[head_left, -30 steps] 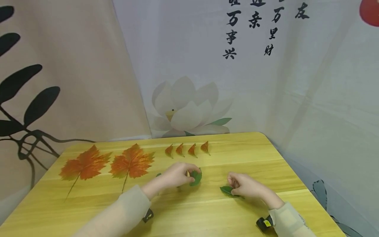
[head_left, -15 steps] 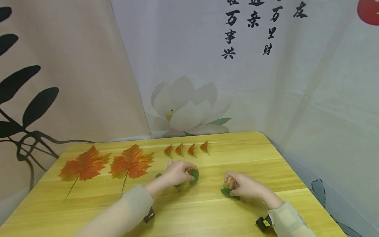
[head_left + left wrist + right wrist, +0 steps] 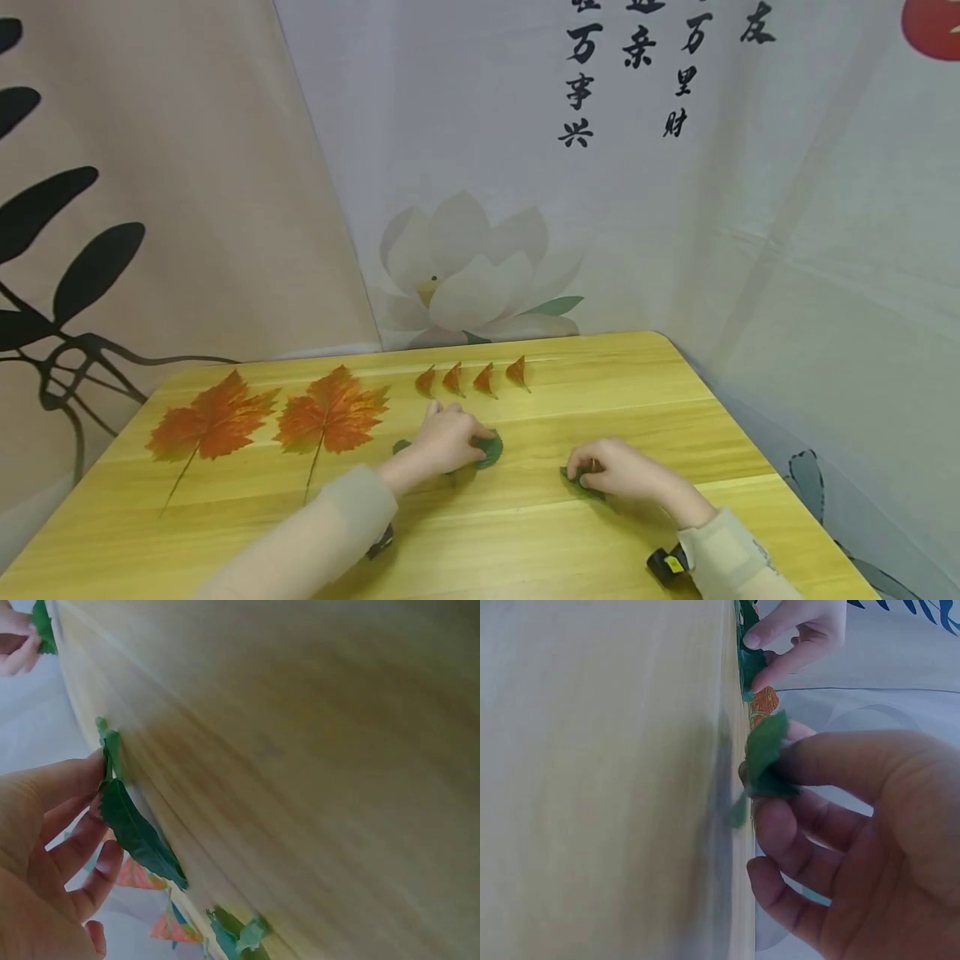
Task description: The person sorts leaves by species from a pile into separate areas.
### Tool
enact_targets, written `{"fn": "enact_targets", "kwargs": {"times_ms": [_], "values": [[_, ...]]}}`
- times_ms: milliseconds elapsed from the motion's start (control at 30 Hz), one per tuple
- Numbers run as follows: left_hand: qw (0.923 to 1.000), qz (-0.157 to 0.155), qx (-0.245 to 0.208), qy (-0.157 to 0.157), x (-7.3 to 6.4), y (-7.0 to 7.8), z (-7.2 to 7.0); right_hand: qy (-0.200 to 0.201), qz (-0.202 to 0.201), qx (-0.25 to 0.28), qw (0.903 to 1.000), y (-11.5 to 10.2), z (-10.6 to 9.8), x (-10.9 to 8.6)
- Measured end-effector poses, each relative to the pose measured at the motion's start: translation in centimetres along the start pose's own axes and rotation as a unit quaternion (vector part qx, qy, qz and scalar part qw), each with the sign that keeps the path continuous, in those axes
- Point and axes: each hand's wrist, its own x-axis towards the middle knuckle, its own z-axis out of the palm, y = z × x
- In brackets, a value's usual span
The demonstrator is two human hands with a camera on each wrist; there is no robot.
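Note:
My left hand (image 3: 450,439) pinches a toothed green leaf (image 3: 491,450) near the middle of the table; in the left wrist view that leaf (image 3: 142,829) hangs close to the wood, between thumb and index finger. To its left, another green leaf (image 3: 401,446) lies partly hidden behind the hand and wrist. My right hand (image 3: 626,472) holds a second green leaf (image 3: 583,486) at the right. The right wrist view has this leaf (image 3: 766,754) folded between thumb and fingers, just off the surface.
Two large orange maple leaves (image 3: 330,408) with long stems lie at the left of the wooden table (image 3: 480,550). Several small orange leaves (image 3: 483,381) form a row near the back edge. Behind hangs a printed curtain (image 3: 465,167).
The left hand has shifted slightly left, and its leaf now lies lower and flatter. The right fingers have opened a little and closed again over their leaf, which has tilted.

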Motion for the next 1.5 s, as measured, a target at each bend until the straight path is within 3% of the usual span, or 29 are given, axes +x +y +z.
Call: {"fn": "enact_targets", "kwargs": {"times_ms": [400,900,1500], "values": [[0.9995,-0.015,0.016,-0.022,0.0,-0.3,-0.2,-0.004,0.008,-0.030,0.9995,0.2,-0.3,0.0],[0.9986,-0.025,0.045,-0.012,-0.6,0.2,0.6,-0.009,0.036,0.012,0.9992,0.5,0.8,-0.1],[0.9984,-0.028,0.049,-0.002,-0.6,0.3,0.1,-0.009,0.027,-0.003,0.9996,-0.2,1.3,0.4]]}}
